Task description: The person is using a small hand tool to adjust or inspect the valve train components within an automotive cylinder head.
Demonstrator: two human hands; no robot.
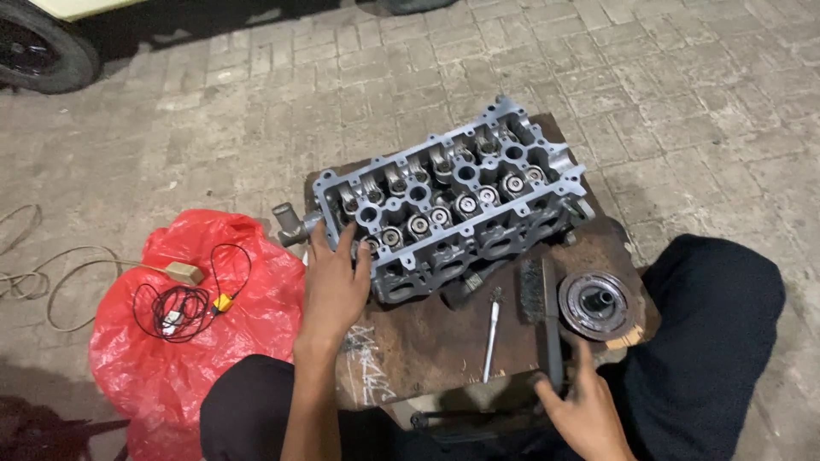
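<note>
1. My left hand (335,286) lies flat on the near left end of the grey cylinder head (448,205), fingers (345,243) spread and reaching up over its edge.
2. The cylinder head rests tilted on a rusty brown table (427,341), valve side up, running diagonally away to the right.
3. My right hand (589,410) is at the near edge of the table, fingers curled around the handle of a black wire brush (540,299) that points toward the head.
4. A thin silver tool (492,329) lies just left of the brush; a round dark pulley (596,303) sits just right of it.
5. A red plastic bag (171,341) with black cables on it lies on the paved ground at my left.
</note>
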